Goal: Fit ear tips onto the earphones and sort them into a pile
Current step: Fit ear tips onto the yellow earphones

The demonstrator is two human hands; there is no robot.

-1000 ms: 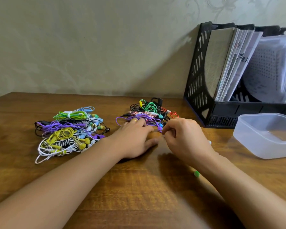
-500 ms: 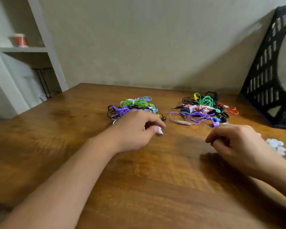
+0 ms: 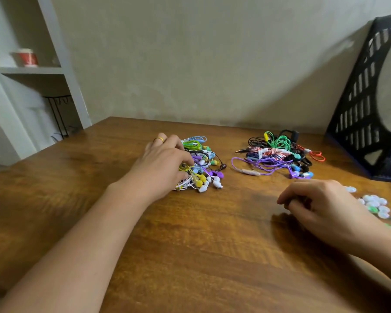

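Note:
A sorted pile of coloured earphones [image 3: 203,163] lies at the table's middle, with white earbuds at its front edge. My left hand [image 3: 165,163] lies on the pile's left side, its fingers curled into the cords; what it grips is hidden under the hand. A second, looser pile of earphones [image 3: 278,154] with purple, green and black cords lies to the right. My right hand [image 3: 314,199] rests on the table in front of that pile with its fingers curled under and nothing seen in them. Loose ear tips [image 3: 375,204], mostly white, lie scattered just right of that hand.
A black slatted file holder [image 3: 361,114] stands at the back right against the wall. The wooden table [image 3: 190,245] ends at its left edge, where a white shelf unit [image 3: 54,71] holds a red cup [image 3: 27,57].
The view swung left. My left hand carried a white earphone from beside the right pile over to the left pile. My right hand let go of its pinch and drew back onto the table.

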